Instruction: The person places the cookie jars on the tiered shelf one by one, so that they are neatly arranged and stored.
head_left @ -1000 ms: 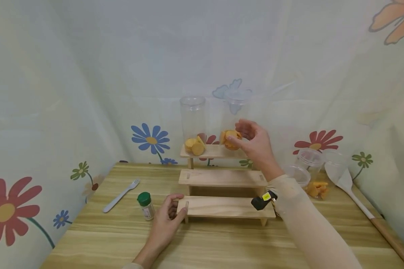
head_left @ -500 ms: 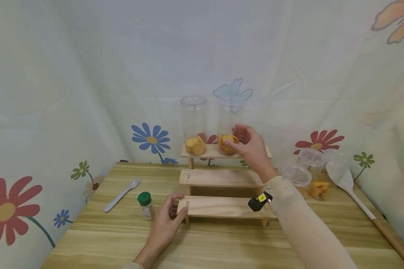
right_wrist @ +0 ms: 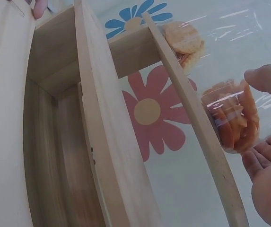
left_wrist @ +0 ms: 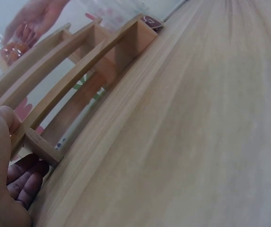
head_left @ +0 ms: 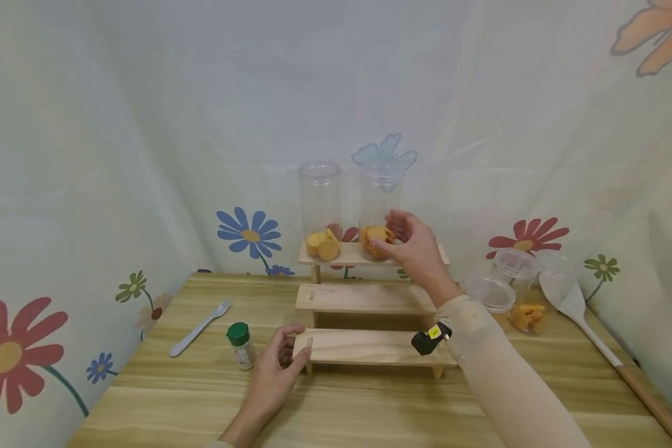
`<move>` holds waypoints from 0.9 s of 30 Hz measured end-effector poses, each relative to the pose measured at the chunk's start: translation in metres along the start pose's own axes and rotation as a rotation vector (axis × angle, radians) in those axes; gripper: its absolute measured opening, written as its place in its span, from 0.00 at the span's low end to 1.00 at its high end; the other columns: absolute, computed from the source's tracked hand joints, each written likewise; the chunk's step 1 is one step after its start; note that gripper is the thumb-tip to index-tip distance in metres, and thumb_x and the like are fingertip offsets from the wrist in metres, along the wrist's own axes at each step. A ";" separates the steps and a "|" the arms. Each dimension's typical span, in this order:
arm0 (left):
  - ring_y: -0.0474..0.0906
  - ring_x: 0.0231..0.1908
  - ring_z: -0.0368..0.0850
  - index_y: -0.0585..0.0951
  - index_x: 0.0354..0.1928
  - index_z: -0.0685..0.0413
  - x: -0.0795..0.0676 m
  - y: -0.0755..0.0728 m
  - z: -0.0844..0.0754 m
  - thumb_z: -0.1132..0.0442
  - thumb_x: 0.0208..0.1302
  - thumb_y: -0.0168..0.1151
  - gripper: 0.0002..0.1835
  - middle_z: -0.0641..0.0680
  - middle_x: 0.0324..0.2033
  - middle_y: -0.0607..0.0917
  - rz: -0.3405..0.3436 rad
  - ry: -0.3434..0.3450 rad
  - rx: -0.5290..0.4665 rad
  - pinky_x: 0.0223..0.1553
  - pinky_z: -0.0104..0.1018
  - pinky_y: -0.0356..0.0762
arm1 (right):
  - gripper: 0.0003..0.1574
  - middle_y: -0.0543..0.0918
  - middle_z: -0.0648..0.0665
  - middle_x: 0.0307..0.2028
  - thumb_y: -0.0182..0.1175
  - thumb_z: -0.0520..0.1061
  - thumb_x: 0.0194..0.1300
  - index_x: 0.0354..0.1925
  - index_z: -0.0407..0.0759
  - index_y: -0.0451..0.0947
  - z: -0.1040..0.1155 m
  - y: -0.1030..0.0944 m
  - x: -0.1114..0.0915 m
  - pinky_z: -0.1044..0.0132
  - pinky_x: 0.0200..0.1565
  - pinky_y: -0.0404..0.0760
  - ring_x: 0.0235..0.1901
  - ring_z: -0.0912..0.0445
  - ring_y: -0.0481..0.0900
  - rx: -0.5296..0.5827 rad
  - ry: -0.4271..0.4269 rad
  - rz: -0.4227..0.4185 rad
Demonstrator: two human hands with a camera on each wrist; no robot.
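Observation:
A three-tier wooden display stand [head_left: 369, 298] stands on the table. My left hand [head_left: 273, 373] grips the left end of its lowest tier, thumb on the near side; in the left wrist view its fingers [left_wrist: 27, 182] curl by the stand's leg. On the top tier, my right hand [head_left: 417, 252] holds a clear plastic jar [head_left: 379, 202] around its lower part. That jar is upright, with orange chips [right_wrist: 234, 118] at its bottom. Left of it stands a similar clear jar [head_left: 320, 202] with round yellow crackers [head_left: 323, 246].
A green-capped shaker [head_left: 241, 345] stands left of my left hand, with a light fork [head_left: 200, 328] beyond it. At right are clear jars [head_left: 515, 267], one with orange snacks [head_left: 527, 317], and a white spatula [head_left: 593, 336] with a wooden handle. A flowered curtain [head_left: 336, 81] hangs behind.
My right hand has brought the jar of orange chips left and down onto the top tier, beside the cracker jar. The left hand has stayed on the stand.

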State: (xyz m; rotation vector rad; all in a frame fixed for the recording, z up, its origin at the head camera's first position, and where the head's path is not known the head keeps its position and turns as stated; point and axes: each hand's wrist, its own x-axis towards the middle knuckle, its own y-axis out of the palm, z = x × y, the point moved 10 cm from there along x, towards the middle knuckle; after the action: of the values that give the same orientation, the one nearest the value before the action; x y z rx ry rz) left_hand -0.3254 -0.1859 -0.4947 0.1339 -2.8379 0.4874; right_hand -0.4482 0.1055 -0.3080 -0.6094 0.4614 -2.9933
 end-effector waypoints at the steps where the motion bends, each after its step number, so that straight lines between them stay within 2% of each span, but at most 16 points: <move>1: 0.88 0.42 0.41 0.82 0.68 0.45 0.000 0.000 0.000 0.59 0.77 0.74 0.22 0.48 0.41 0.89 -0.001 0.000 0.001 0.48 0.34 0.84 | 0.52 0.74 0.32 0.78 0.79 0.45 0.72 0.83 0.35 0.65 0.000 -0.001 -0.001 0.45 0.78 0.70 0.78 0.40 0.73 -0.003 0.003 -0.002; 6: 0.88 0.42 0.41 0.81 0.68 0.45 0.000 0.000 0.002 0.59 0.76 0.74 0.23 0.48 0.41 0.89 -0.004 -0.003 0.013 0.48 0.34 0.84 | 0.58 0.72 0.37 0.81 0.80 0.49 0.71 0.86 0.38 0.61 0.009 -0.012 -0.008 0.46 0.80 0.68 0.80 0.43 0.70 -0.018 -0.007 -0.028; 13: 0.88 0.43 0.42 0.81 0.69 0.46 0.000 0.000 0.002 0.59 0.77 0.74 0.22 0.46 0.42 0.90 -0.004 -0.016 0.009 0.50 0.34 0.84 | 0.57 0.73 0.37 0.80 0.81 0.45 0.69 0.85 0.36 0.62 0.048 -0.046 -0.027 0.50 0.80 0.68 0.80 0.45 0.71 -0.030 -0.148 -0.098; 17: 0.88 0.43 0.42 0.81 0.69 0.47 0.001 0.000 0.001 0.59 0.77 0.74 0.23 0.48 0.41 0.90 -0.004 -0.003 0.004 0.48 0.34 0.84 | 0.55 0.76 0.41 0.78 0.81 0.44 0.69 0.84 0.40 0.66 0.063 -0.068 -0.044 0.50 0.78 0.70 0.77 0.47 0.74 -0.067 -0.201 -0.152; 19: 0.88 0.42 0.42 0.81 0.69 0.47 0.001 0.000 0.000 0.59 0.77 0.74 0.23 0.49 0.41 0.89 -0.005 0.003 0.006 0.48 0.34 0.84 | 0.53 0.77 0.44 0.76 0.81 0.44 0.68 0.83 0.43 0.68 0.066 -0.079 -0.052 0.53 0.77 0.72 0.76 0.48 0.76 -0.096 -0.217 -0.185; 23: 0.88 0.42 0.43 0.81 0.69 0.47 0.001 0.000 0.001 0.59 0.77 0.74 0.23 0.48 0.41 0.89 -0.006 0.001 0.008 0.48 0.34 0.84 | 0.53 0.78 0.44 0.75 0.82 0.43 0.67 0.83 0.47 0.70 0.066 -0.102 -0.070 0.65 0.72 0.72 0.73 0.46 0.77 -0.161 -0.234 -0.249; 27: 0.88 0.41 0.43 0.81 0.69 0.47 0.001 0.001 0.000 0.60 0.77 0.73 0.22 0.47 0.41 0.89 -0.005 -0.005 0.008 0.47 0.34 0.84 | 0.53 0.80 0.45 0.74 0.82 0.45 0.67 0.83 0.53 0.71 0.058 -0.123 -0.090 0.71 0.61 0.72 0.69 0.52 0.78 -0.219 -0.208 -0.300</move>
State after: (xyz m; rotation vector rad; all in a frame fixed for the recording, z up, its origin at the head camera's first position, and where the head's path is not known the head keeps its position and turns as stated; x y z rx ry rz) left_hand -0.3266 -0.1848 -0.4952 0.1446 -2.8405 0.4979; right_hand -0.3422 0.2168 -0.2541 -1.0855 0.7495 -3.1242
